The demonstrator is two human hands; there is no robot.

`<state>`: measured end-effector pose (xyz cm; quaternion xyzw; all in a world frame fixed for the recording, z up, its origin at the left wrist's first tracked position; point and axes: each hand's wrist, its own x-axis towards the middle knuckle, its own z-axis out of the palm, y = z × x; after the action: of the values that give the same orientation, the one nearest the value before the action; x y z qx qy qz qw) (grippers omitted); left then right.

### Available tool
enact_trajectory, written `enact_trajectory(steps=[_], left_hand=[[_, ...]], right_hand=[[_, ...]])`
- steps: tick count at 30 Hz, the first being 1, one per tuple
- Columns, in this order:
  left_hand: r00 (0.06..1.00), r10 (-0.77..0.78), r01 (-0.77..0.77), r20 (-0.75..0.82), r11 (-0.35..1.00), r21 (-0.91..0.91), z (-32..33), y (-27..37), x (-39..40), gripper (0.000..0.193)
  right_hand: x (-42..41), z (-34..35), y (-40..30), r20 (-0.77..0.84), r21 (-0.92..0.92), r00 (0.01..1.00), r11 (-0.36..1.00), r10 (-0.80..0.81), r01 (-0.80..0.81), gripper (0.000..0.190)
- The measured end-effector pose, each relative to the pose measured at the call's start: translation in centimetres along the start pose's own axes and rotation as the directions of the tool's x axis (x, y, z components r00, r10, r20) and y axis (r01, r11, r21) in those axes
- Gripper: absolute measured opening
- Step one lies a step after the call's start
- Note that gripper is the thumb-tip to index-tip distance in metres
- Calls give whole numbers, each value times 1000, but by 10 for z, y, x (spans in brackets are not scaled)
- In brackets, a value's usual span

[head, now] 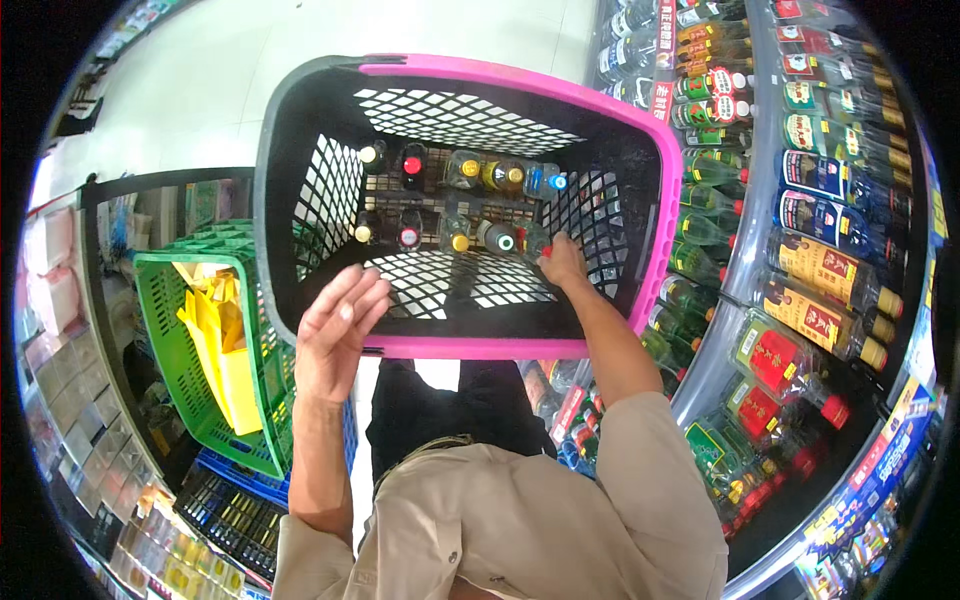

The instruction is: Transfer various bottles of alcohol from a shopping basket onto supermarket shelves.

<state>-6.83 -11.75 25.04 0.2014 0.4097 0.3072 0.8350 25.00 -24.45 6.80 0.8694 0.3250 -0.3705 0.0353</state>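
Before me stands a deep black plastic shopping basket with a pink and grey rim point(480, 349). Two rows of upright bottles are inside, among them a dark bottle with a red cap point(412, 166), a clear bottle with a blue cap point(541, 181) and a bottle with a green-and-white cap point(496, 238). My right hand point(564, 261) reaches into the basket and grips a red-capped bottle point(531, 237) near its cap, at the right end of the near row. Over the near left rim, my left hand point(341, 330) hovers with nothing in it, fingers loosely extended.
Shelves of bottles point(817, 180) curve along the right side. To the left, a green plastic basket point(266, 375) holds yellow bags point(217, 352), with a black crate point(232, 517) below. Boxed goods point(82, 405) line the far left. Pale tiled floor point(300, 45) lies beyond the basket.
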Motion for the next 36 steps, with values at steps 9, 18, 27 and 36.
enact_trajectory(steps=[9,18,27,36], left_hand=[[998,-68,68,3,998,-14,-36,4,-54,44],[992,-124,114,36,971,212,-71,20,-91,30],[984,-165,178,-66,905,387,-175,19,-91,3],[986,-162,163,-44,861,482,-212,10,-96,8]], right_hand=[[-74,-44,-12,-149,144,987,989,57,-35,38],[-177,-10,-44,-606,458,785,752,-127,475,13],[-256,156,-73,-291,771,894,469,-342,431,8],[-214,325,63,-47,983,998,178,-36,52,6]])
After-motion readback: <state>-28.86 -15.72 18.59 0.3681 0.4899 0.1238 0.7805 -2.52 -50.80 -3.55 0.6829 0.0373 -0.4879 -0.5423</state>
